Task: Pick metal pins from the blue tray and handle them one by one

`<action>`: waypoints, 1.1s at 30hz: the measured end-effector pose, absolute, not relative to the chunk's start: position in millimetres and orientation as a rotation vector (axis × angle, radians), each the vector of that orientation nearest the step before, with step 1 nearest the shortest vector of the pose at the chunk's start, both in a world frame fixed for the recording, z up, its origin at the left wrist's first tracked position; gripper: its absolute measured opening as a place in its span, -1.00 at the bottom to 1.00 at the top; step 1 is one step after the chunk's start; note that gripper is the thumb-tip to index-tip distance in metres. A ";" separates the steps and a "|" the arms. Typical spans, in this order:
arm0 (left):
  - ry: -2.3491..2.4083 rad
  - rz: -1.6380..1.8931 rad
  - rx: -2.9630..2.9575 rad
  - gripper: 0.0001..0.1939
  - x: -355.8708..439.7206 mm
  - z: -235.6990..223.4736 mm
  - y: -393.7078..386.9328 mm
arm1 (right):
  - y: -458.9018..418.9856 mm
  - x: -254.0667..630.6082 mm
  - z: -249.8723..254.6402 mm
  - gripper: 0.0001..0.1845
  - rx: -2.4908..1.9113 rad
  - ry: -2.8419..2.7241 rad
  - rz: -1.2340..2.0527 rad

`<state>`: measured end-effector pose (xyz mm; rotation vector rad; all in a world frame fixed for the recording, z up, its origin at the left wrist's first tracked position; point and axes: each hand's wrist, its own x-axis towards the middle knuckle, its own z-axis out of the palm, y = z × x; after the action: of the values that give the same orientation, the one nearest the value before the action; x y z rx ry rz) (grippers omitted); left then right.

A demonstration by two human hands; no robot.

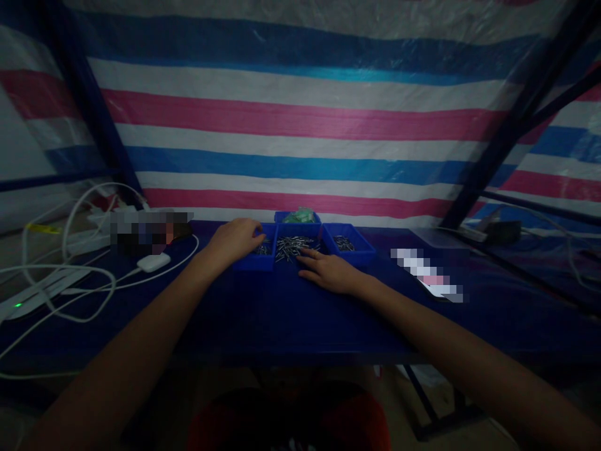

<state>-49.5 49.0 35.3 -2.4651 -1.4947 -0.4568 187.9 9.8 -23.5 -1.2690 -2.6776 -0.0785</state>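
Observation:
My left hand [237,239] is over the left blue bin [253,262], its fingers curled in toward the thumb. Whatever those fingers hold, if anything, is too small and dark to make out. Small metal pieces, like screws or nails, lie in that bin beside the hand. A pile of similar thin metal fasteners [291,245] is heaped in the middle, in front of the rear bin. My right hand [328,270] lies palm down at the right edge of this pile, fingers stretched and apart, fingertips touching it. On the right, another blue bin [360,243] contains more metal pieces.
Behind the pile, a blue bin holds green-tinted plastic packets [300,216]. A phone [429,275] lies to the right on the blue table [282,319]. White cables [113,282], a charger [154,262] and a power strip [42,294] crowd the left. Striped sheeting hangs behind.

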 end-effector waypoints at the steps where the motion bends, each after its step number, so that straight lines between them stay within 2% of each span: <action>1: -1.460 -0.488 -2.472 -0.71 -46.8 36.5 46.1 | 9.5 186.8 -23.4 -0.44 -1.275 -2.689 -0.102; 5: -1.291 -0.518 -2.638 -0.74 -31.9 40.3 29.0 | 6.9 182.8 -21.7 -0.45 -1.246 -2.698 -0.172; 11: -1.113 -0.315 -2.917 -0.75 -16.0 31.6 12.3 | 3.8 179.5 -18.6 -0.52 -1.120 -2.785 -0.226; 18: -1.153 -0.115 -2.991 -0.80 -5.9 27.3 0.6 | 4.2 178.7 -18.5 -0.58 -1.063 -2.785 -0.163; 23: -1.093 -0.008 -3.030 -0.83 -4.8 17.5 3.8 | 4.0 179.3 -19.4 -0.58 -1.088 -2.774 -0.236; 33: -1.099 0.011 -3.058 -0.85 -6.1 10.9 9.5 | 4.6 180.0 -18.6 -0.64 -0.989 -2.801 -0.178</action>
<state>-6.1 9.5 10.9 -3.0582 -1.0994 0.0109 180.0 4.6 -18.6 -0.9888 -2.8007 -0.1777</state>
